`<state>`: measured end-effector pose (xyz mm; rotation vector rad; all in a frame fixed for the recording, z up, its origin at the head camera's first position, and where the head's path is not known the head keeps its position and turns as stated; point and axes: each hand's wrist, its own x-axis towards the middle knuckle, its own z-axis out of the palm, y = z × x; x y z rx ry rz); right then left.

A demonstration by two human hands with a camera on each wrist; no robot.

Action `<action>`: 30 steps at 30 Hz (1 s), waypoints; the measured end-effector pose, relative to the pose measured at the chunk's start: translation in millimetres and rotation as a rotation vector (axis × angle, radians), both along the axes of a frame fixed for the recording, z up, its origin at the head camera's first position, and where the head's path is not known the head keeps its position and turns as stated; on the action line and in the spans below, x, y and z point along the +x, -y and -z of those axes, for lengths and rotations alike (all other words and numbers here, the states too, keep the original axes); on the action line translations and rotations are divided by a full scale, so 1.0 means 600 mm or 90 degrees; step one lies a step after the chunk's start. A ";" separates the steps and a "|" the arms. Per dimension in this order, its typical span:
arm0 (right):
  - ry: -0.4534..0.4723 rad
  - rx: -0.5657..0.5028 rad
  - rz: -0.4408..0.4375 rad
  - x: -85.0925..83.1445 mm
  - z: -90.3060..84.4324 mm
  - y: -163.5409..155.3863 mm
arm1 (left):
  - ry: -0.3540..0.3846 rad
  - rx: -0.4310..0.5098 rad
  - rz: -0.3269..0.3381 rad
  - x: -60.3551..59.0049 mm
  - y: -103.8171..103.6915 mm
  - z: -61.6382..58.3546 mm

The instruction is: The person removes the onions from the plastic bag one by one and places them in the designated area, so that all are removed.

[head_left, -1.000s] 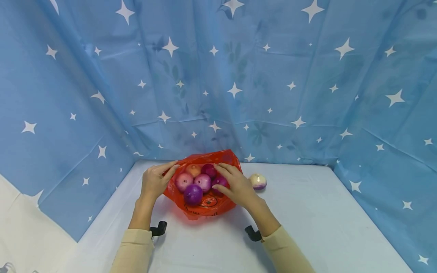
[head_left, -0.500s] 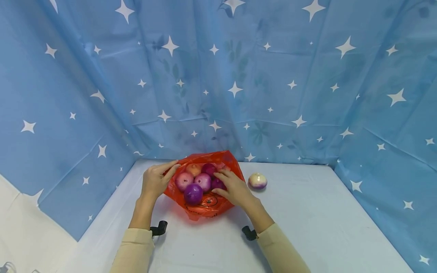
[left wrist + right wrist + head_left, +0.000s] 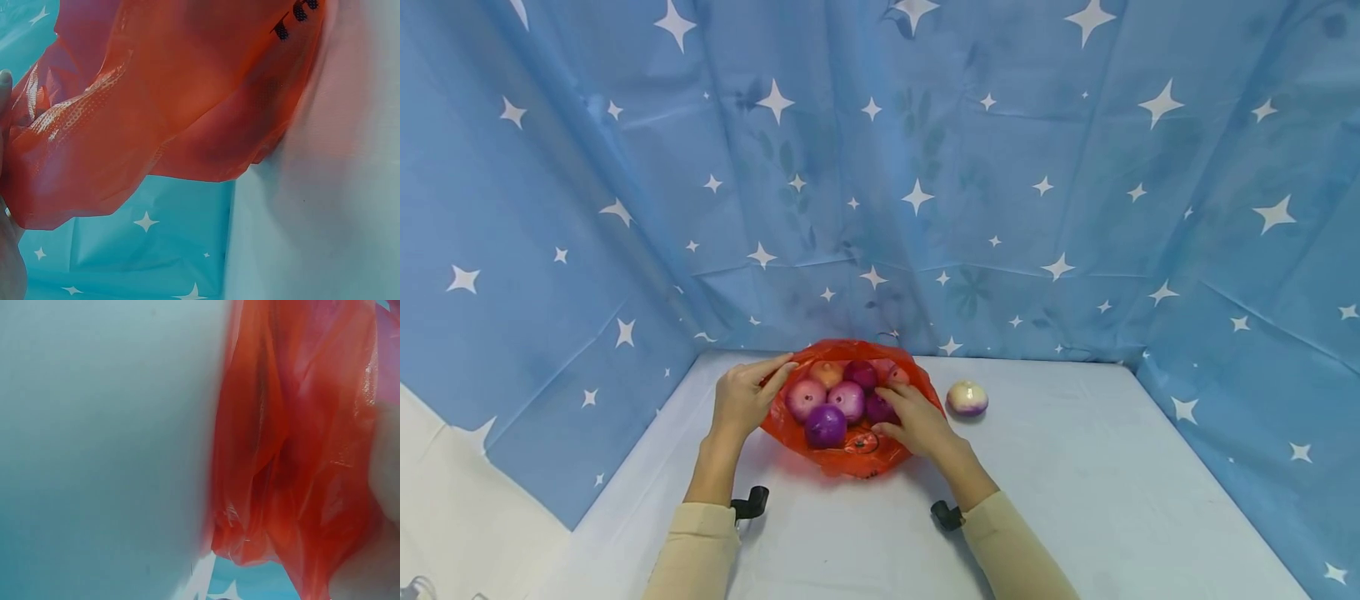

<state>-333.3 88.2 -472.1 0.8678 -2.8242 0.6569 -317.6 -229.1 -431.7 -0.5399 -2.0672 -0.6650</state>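
One pale table (image 3: 1075,500) carries an open red plastic bag (image 3: 850,454) near its far edge, with several purple and pink onions (image 3: 826,423) inside. The left hand (image 3: 741,400) rests with straight fingers on the bag's left rim, while the right hand (image 3: 917,421) pinches the right rim. A smaller pale onion (image 3: 967,397) lies just right of the bag.

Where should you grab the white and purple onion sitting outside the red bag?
Probably from straight above, fingers round its widest middle. The onion is round and lies alone on the table, just right of the red bag, with open space above and to its right. The right hand is nearest to it.
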 end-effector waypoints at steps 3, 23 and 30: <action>0.000 0.008 0.006 -0.001 0.003 0.000 | -0.003 0.003 0.001 -0.001 0.000 -0.001; -0.005 -0.014 -0.001 0.001 0.006 0.002 | 0.000 0.012 0.003 0.000 -0.003 -0.001; 0.003 0.005 0.001 0.002 0.012 0.004 | 0.009 0.013 0.003 0.000 -0.002 0.001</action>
